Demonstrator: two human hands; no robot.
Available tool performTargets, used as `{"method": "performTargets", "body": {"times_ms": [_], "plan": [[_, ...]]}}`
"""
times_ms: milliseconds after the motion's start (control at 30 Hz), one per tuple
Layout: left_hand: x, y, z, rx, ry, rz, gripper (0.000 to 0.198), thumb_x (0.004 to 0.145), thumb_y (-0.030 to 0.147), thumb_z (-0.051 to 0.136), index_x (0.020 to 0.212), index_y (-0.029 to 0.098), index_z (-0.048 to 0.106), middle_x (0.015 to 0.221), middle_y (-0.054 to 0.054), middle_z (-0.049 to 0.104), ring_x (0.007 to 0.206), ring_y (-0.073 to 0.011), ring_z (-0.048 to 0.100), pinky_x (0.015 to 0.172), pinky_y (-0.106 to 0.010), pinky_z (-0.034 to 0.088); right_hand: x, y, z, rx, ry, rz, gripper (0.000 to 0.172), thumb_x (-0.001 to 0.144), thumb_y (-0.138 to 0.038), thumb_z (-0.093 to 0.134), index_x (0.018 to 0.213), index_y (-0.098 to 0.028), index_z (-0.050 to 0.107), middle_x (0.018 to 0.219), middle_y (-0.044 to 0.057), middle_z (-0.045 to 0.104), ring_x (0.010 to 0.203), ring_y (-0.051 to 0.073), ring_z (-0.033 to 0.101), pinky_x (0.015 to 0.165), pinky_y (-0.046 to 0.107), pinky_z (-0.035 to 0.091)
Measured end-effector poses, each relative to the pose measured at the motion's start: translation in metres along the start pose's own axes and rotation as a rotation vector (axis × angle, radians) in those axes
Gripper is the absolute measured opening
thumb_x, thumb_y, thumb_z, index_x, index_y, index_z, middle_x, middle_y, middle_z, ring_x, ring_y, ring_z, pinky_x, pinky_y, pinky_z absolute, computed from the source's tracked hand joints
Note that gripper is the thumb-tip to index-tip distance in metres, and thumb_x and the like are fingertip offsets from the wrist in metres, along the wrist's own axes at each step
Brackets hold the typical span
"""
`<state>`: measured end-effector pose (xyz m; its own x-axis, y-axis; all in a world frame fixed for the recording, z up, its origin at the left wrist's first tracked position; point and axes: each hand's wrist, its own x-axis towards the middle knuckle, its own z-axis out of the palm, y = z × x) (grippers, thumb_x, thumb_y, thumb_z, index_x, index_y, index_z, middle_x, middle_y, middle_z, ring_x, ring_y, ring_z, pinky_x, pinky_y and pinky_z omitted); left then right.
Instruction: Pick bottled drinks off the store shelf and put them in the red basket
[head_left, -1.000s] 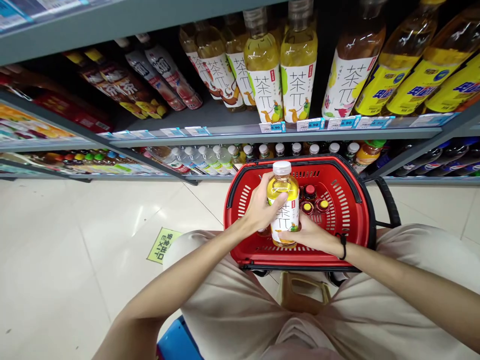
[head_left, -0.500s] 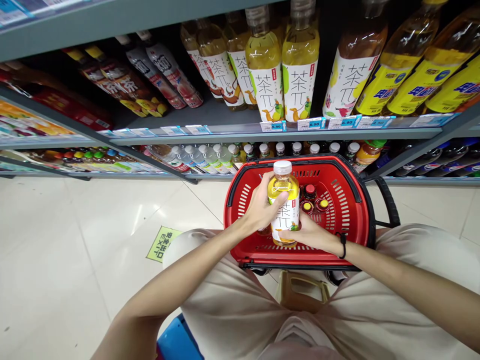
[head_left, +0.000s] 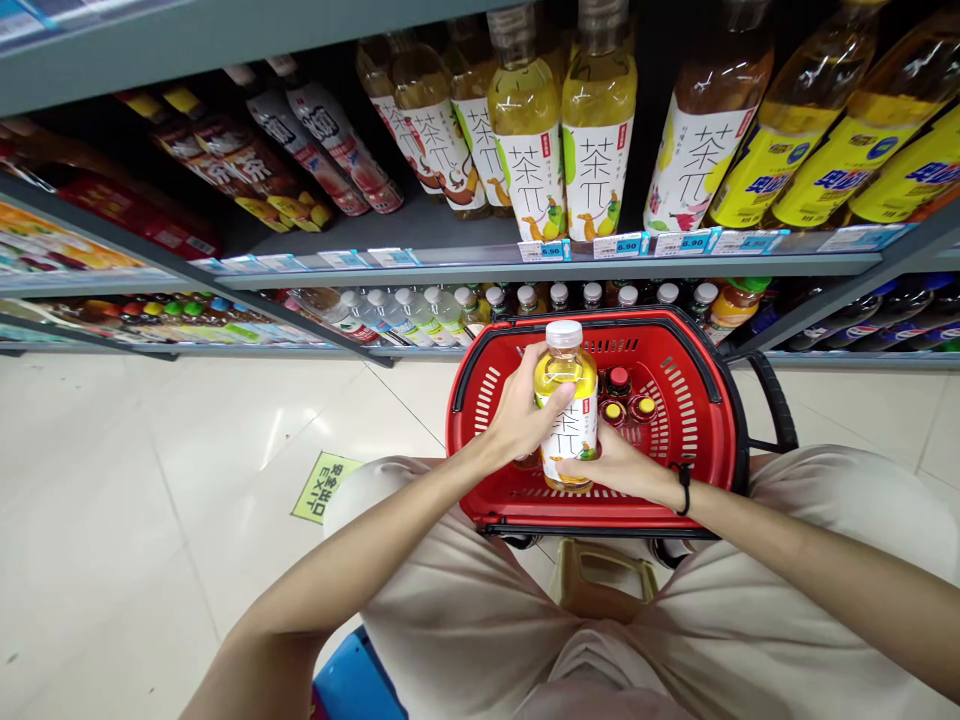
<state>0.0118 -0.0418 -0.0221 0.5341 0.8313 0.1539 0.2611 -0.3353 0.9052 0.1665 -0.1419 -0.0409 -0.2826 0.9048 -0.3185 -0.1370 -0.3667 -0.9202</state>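
Observation:
Both my hands hold one yellow tea bottle point(head_left: 568, 395) with a white cap and white label, upright above a red shopping basket point(head_left: 697, 420). My left hand point(head_left: 519, 412) wraps its left side, thumb across the front. My right hand point(head_left: 619, 466) grips it low on the right, under the label. Inside the basket stand other bottles point(head_left: 628, 396) with red and yellow caps, just right of the held bottle. A black band sits on my right wrist.
Grey shelves point(head_left: 480, 268) ahead carry rows of tea and drink bottles with price tags; a lower shelf holds water bottles. The basket has a black handle point(head_left: 772, 400) at right. A green floor sticker point(head_left: 324, 486) lies at left. A blue stool point(head_left: 356, 685) is beneath me.

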Motion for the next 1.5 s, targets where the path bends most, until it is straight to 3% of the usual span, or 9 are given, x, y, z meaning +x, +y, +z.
{"method": "performTargets", "body": {"times_ms": [667,1000,1200,1500], "plan": [[-0.002,-0.003,0.000,-0.013,-0.010,-0.009,0.057,0.097,0.060,0.060,0.134,0.018,0.049,0.115,-0.010,0.072,0.092,-0.0225,0.069,0.080,-0.035,0.053,0.002,0.009,-0.002,-0.012,0.010,-0.002,0.065,0.076,-0.020,0.079,0.137,-0.021,0.056,0.144,0.011,0.065,0.124,0.028,0.067,0.114,0.048,0.050],[-0.002,0.004,-0.002,-0.009,-0.036,0.003,0.056,0.094,0.057,0.064,0.133,0.019,0.048,0.119,-0.010,0.072,0.096,-0.0227,0.070,0.084,-0.036,0.055,0.001,0.008,-0.003,-0.023,-0.003,0.003,0.058,0.077,-0.019,0.079,0.131,-0.020,0.061,0.136,0.010,0.070,0.118,0.027,0.069,0.111,0.047,0.052],[-0.001,0.014,-0.010,0.063,-0.055,0.028,0.056,0.081,0.050,0.080,0.118,0.019,0.052,0.104,-0.006,0.070,0.085,-0.0199,0.067,0.073,-0.031,0.053,-0.001,0.009,-0.007,-0.032,-0.071,0.029,0.059,0.072,-0.024,0.086,0.127,-0.019,0.063,0.127,0.009,0.073,0.117,0.028,0.070,0.109,0.047,0.053],[-0.004,0.017,-0.010,0.108,-0.046,0.048,0.049,0.080,0.051,0.077,0.105,0.020,0.048,0.086,-0.001,0.062,0.071,-0.0156,0.058,0.064,-0.029,0.048,-0.001,0.012,-0.006,-0.055,-0.074,0.017,0.052,0.073,-0.024,0.084,0.121,-0.018,0.064,0.121,0.008,0.074,0.112,0.026,0.071,0.105,0.045,0.055]]}}
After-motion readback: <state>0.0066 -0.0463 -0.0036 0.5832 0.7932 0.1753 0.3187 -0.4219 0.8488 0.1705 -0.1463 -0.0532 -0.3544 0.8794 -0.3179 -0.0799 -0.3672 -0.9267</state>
